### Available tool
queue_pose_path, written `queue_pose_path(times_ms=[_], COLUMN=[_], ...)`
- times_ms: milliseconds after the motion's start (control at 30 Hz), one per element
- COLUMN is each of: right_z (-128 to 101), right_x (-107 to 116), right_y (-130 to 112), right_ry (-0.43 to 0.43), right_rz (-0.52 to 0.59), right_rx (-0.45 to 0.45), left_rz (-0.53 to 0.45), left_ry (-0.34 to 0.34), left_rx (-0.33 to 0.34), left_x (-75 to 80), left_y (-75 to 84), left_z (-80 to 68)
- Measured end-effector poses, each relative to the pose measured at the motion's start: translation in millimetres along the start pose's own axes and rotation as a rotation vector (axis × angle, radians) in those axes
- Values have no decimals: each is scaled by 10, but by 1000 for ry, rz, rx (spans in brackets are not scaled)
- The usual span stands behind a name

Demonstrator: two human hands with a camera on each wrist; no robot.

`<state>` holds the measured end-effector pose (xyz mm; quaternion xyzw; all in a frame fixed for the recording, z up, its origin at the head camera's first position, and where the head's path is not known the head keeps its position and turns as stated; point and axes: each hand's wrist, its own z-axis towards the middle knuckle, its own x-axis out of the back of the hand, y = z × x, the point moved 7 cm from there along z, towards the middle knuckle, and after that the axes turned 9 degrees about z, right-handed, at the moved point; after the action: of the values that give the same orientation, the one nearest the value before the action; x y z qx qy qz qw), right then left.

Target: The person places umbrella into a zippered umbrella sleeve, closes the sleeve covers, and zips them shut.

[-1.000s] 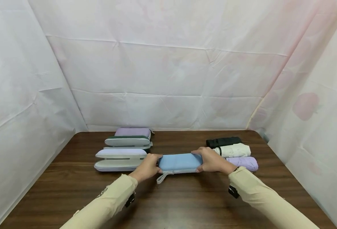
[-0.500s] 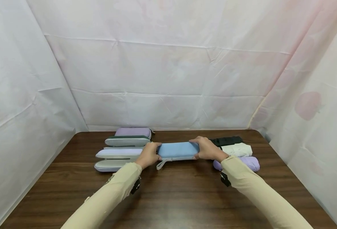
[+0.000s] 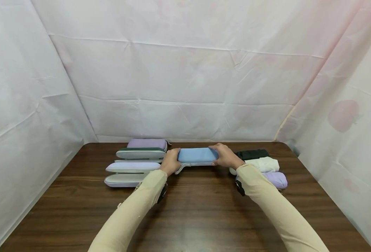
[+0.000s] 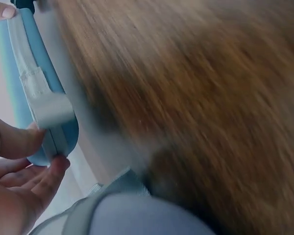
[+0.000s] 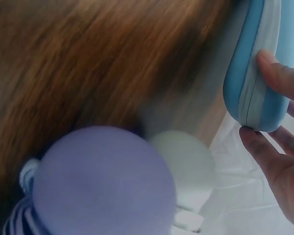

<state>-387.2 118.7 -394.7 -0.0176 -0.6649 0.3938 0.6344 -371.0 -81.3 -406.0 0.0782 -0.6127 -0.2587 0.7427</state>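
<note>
Both-handed grip: left hand [image 3: 169, 163] and right hand [image 3: 224, 156] each curl round one end of the closed blue case [image 3: 196, 155], held level near the far edge of the wooden table [image 3: 191, 206], between open cases [image 3: 132, 168] and folded umbrellas [image 3: 264, 164].

I see both arms in long beige sleeves that reach to the wrists. A small black device is strapped under each wrist. The left hand [image 3: 170, 163] and right hand [image 3: 224, 156] are bare.
</note>
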Motion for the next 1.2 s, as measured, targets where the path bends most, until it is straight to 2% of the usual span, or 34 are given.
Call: queue_pose_path(times_ms=[200,367,567,733,867,967,1067,1200], right_z=[116,163,189,216,189,127,49,-93], right_x=[-81,-143,-159,-213,-220,-162,-81,32], right_y=[106,152,182,165,159,123,61,-38], right_ry=[17,22,-16,-86,-141,-142,-132,-134], right_rz=[19,56,27,-14,-15,-13,-20,-4], right_rx=[-18,-9,-43,-84,-113,-76,8,107], left_rz=[16,8,-18,-1,-1,-35,-65,-135], left_ry=[45,76,45,19,21,31,42,12], left_rx=[28,79,147,198,211,197,172,164], left_x=[-75,-101,-111,-105,-46,30,136,285], left_y=[-92,-118,-71,-62,-52,-33,-8,10], left_z=[127,138,148,109,76,66,52,-20])
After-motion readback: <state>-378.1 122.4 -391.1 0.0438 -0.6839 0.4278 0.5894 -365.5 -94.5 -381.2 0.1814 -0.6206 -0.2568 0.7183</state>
